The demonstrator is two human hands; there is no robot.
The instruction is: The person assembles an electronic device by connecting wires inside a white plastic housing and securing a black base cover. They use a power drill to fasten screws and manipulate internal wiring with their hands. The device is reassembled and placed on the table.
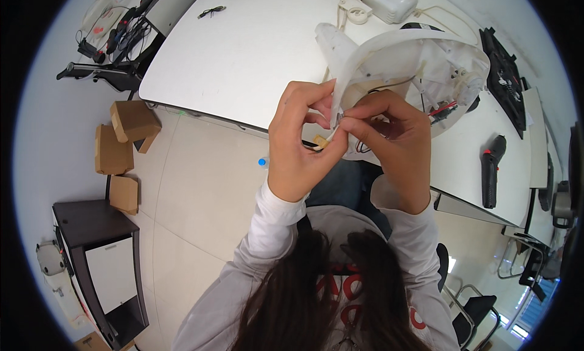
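A hollow white plastic housing [413, 45] with wires and small parts inside stands at the table's near edge. My left hand [303, 132] is at its left rim, fingers on the outer wall and thumb below. My right hand [394, 141] reaches over the housing's open side, its thumb and forefinger pinching a small part at the rim, close to my left thumb. The fingertips mostly hide that part, so its kind cannot be told. A yellowish connector [320, 141] on a pale wire hangs beside my left palm. Red and black wires [442, 109] show inside the housing at the right.
On the white table [228, 63] lie a black cordless screwdriver [490, 171] at the right, an open black tool case [504, 82], a short black cable [211, 12] and a white plastic unit [385, 2] at the back. Cardboard boxes [114, 150] stand left on the floor, near a bottle [263, 162].
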